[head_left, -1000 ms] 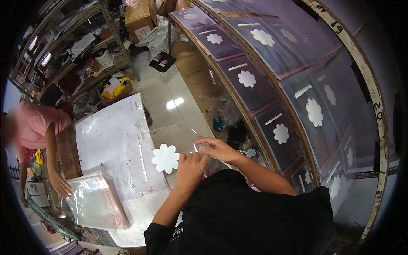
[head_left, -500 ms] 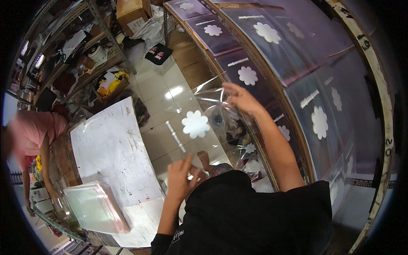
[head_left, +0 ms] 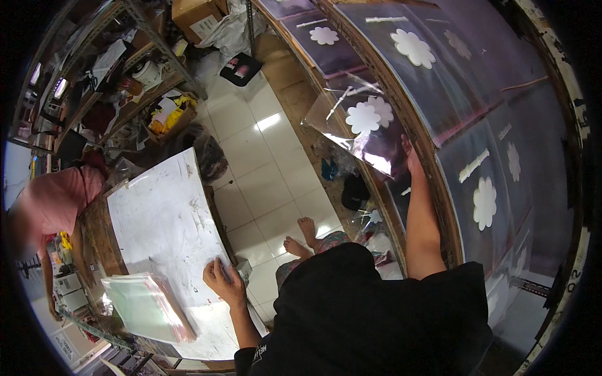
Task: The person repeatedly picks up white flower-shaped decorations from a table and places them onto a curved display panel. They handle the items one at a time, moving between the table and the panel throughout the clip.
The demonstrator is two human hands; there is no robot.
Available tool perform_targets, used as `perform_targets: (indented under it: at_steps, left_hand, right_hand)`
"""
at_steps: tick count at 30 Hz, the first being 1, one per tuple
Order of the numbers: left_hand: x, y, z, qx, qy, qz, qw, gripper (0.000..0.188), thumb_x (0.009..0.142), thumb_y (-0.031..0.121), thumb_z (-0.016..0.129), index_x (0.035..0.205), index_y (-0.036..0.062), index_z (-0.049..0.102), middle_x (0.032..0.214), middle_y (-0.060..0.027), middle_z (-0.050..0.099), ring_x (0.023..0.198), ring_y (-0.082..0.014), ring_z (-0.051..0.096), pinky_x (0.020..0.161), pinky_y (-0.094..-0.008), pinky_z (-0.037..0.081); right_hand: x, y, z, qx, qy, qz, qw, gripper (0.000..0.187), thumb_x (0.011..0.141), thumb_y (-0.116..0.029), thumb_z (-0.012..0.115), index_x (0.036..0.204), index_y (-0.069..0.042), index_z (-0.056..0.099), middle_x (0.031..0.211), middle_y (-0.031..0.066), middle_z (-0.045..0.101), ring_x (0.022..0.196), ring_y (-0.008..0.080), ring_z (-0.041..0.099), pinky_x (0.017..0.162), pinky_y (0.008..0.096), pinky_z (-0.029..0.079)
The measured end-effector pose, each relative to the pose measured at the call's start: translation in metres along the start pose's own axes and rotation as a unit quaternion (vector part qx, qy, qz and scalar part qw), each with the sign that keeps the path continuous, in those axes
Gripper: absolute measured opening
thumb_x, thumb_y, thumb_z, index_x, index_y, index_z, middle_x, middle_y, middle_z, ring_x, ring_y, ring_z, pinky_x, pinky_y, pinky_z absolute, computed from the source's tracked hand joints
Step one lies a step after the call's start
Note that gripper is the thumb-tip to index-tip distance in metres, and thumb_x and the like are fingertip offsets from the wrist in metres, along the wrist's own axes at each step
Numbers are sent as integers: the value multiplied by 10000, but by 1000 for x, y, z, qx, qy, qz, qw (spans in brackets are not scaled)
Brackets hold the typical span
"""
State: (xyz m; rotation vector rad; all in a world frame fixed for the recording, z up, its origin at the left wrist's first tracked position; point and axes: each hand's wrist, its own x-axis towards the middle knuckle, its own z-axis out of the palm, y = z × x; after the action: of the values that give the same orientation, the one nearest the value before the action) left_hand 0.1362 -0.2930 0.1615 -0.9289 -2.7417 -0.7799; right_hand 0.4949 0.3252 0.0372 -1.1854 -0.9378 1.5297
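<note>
My right hand (head_left: 411,156) reaches to the rack on the right and grips the near edge of a clear plastic sheet (head_left: 363,118). The sheet bears a white flower shape and a thin white bar. It slants over a lower shelf, where a similar flower shows through beside its own. My left hand (head_left: 227,283) is over the near right edge of a white-topped table (head_left: 166,219), fingers bent and apart, holding nothing visible. Left of it on the table lies a stack of clear sheets (head_left: 141,307) with pinkish edges.
An upper shelf on the right carries more printed sheets (head_left: 433,94). A person in a pink top (head_left: 59,197) leans at the table's far left. Beyond stand a cluttered metal rack (head_left: 160,47), a box of yellow items (head_left: 169,119) and a cardboard box (head_left: 194,15). A black item (head_left: 241,69) lies on the tiled floor.
The sheet has gone from in front of me, above the floor, to the right over the lower shelf with my right hand. My left hand has let go and moved left to the table.
</note>
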Motion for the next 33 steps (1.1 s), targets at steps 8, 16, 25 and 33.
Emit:
perform_targets:
  at_steps: [8, 16, 25, 33]
  left_hand:
    - [2, 0, 8, 24, 17, -2, 1000, 429, 836, 81, 674, 1252, 14, 590, 1220, -212, 509, 1140, -389, 485, 989, -486, 403]
    - [2, 0, 7, 22, 13, -11, 1000, 414, 846, 96, 677, 1242, 7, 593, 1230, -215, 503, 1157, -391, 481, 996, -482, 401]
    - [1, 4, 8, 21, 14, -16, 1000, 417, 836, 73, 677, 1238, 5, 593, 1231, -214, 502, 1157, -391, 480, 999, -484, 399]
    - [1, 3, 7, 7, 13, -24, 1000, 438, 823, 66, 678, 1249, 12, 589, 1228, -210, 503, 1156, -392, 479, 1003, -487, 396]
  right_hand:
    - [-72, 18, 44, 26, 196, 56, 979, 530, 955, 6, 516, 1439, -145, 363, 1178, 109, 579, 959, 242, 696, 749, 309, 580]
    - [2, 70, -25, 29, 198, 11, 980, 459, 1006, -72, 482, 1433, -163, 337, 1206, 122, 599, 939, 243, 701, 756, 317, 588]
    - [25, 82, -53, 22, 191, 18, 981, 379, 1012, -104, 480, 1381, -137, 398, 1162, 119, 631, 932, 234, 702, 756, 315, 589]
    - [40, 95, -56, 17, 195, 23, 980, 319, 1018, -132, 478, 1335, -114, 451, 1122, 117, 660, 926, 226, 704, 757, 314, 591]
